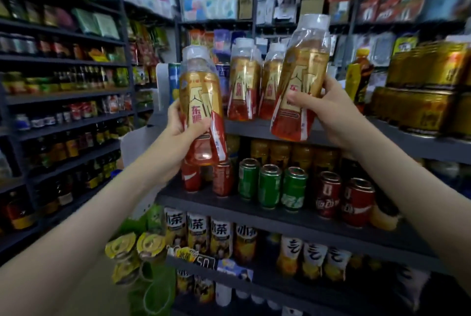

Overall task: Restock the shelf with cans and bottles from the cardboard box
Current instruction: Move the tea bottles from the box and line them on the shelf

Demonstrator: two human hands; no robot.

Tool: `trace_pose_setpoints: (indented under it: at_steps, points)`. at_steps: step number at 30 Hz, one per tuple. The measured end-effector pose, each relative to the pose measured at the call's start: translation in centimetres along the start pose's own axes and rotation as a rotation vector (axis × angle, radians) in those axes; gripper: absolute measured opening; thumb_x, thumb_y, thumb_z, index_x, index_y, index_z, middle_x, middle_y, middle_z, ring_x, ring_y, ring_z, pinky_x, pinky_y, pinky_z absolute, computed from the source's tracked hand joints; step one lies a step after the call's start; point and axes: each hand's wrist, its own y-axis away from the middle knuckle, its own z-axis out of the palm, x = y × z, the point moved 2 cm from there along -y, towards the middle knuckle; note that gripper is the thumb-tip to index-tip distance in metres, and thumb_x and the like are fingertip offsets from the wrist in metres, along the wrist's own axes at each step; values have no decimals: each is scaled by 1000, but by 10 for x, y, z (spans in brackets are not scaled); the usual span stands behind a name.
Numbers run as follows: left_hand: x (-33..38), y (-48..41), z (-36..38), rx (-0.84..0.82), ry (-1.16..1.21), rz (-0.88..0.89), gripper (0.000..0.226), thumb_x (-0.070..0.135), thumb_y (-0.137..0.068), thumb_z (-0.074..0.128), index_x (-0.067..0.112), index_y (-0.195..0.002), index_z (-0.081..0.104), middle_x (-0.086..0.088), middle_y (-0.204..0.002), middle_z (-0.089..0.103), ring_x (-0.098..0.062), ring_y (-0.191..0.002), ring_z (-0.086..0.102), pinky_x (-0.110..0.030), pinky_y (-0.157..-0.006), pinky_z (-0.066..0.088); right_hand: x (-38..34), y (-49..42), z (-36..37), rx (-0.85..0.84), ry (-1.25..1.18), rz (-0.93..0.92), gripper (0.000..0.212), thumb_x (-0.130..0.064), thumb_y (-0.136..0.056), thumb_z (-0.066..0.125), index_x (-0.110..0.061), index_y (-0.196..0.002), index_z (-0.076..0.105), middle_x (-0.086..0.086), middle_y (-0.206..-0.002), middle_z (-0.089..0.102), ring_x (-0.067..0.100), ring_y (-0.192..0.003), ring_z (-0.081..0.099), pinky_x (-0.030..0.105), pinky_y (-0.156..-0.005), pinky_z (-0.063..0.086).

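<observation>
Gold-labelled bottles, left bottle (pixel 201 112) and right bottle (pixel 300 81), gripped by the left hand (pixel 178 129) and right hand (pixel 328 112), could topple standing bottles (pixel 244 81) on the shelf (pixel 254 128).

Left hand (pixel 178 127) gripping gold bottle (pixel 201 104), right hand (pixel 328 109) gripping second bottle (pixel 300 81)

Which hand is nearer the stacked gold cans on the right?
Right. The right hand is just left of the gold cans; the left hand is farther left, past the shelved bottles.
</observation>
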Motion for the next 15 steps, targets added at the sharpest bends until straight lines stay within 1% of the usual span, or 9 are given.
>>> trace_pose_setpoints:
  at_steps: [3, 5, 7, 9, 10, 11, 13, 15]
  points:
    - [1, -22, -8, 22, 17, 52, 61, 16, -95, 52, 33, -142, 18, 11, -115, 58, -6, -102, 61, -33, -84, 52, 18, -44, 0, 19, 26, 27, 53, -13, -77, 77, -14, -122, 50, 8, -115, 66, 21, -99, 68, 44, -88, 55]
    - [-1, -38, -14, 32, 35, 67, 60, 17, -94, 53, 35, -140, 19, 9, -116, 57, -8, -103, 61, -36, -86, 52, 30, -63, 6, 10, 76, 54, 49, -15, -78, 77, -15, -119, 50, 8, -114, 66, 19, -96, 68, 41, -84, 57]
    - [-4, -51, -17, 22, 36, 68, 59, 19, -93, 54, 36, -137, 20, 9, -117, 56, -9, -104, 61, -38, -87, 51, 41, -76, 10, 2, 112, 66, 43, -15, -79, 75, -19, -114, 50, 5, -110, 67, 17, -95, 68, 40, -83, 57]
    - [-8, -64, -17, 2, 24, 75, 65, 22, -88, 57, 35, -139, 19, 10, -117, 57, -9, -105, 61, -36, -86, 52, 49, -87, 11, 4, 124, 68, 43, -17, -79, 76, -20, -114, 50, 3, -109, 67, 18, -97, 67, 41, -86, 56]
    - [-9, -69, -16, -11, 19, 79, 71, 25, -83, 59, 34, -140, 19, 11, -117, 57, -8, -104, 62, -35, -85, 52, 52, -91, 12, 0, 134, 66, 47, -18, -79, 76, -18, -118, 50, 3, -110, 66, 18, -98, 67, 41, -85, 56]
    - [-11, -74, -14, -22, 19, 86, 76, 27, -78, 60, 34, -141, 19, 12, -116, 58, -6, -102, 63, -34, -84, 52, 54, -95, 12, -10, 151, 62, 53, -20, -78, 77, -16, -123, 49, 3, -112, 66, 17, -99, 67, 38, -83, 57]
    - [-12, -82, -9, -35, 24, 110, 78, 29, -73, 60, 35, -140, 20, 13, -114, 58, -4, -100, 64, -33, -84, 52, 58, -100, 12, -40, 200, 53, 62, -26, -76, 78, -16, -128, 47, 1, -115, 64, 14, -100, 66, 32, -79, 57]
    - [-13, -87, -2, -41, 26, 129, 82, 29, -72, 60, 33, -143, 19, 13, -116, 58, -4, -103, 62, -31, -85, 52, 58, -101, 13, -73, 251, 39, 59, -29, -76, 78, -20, -125, 46, -2, -115, 63, 10, -99, 65, 27, -78, 56]
